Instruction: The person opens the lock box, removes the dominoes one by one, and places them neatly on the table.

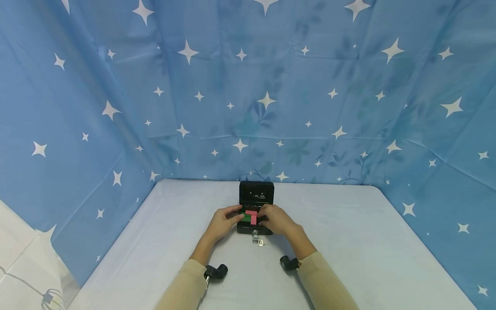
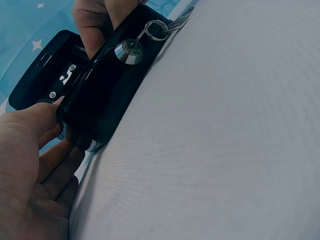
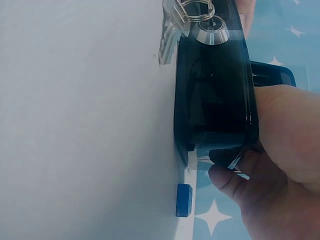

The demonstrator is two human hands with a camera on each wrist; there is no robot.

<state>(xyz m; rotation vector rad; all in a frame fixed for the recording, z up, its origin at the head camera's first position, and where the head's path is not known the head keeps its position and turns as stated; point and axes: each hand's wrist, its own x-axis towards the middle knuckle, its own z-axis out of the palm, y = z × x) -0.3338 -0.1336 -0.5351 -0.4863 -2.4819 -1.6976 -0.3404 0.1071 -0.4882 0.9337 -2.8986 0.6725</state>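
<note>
A small black cash box stands on the table with its lid raised. Inside it lie green blocks and pink blocks. My left hand grips the box's left side, thumb at the rim and fingers along the outer wall. From the right, my right hand reaches over the rim, with fingertips inside beside the pink blocks. Its other fingers bend outside the right wall. Whether it pinches a block is hidden. A key sits in the front lock, with a key ring hanging from it.
A blue block rests on the table beyond the box's right end. Another key lies in front of the box. White cloth covers the table, and a blue star-patterned curtain hangs behind and beside it.
</note>
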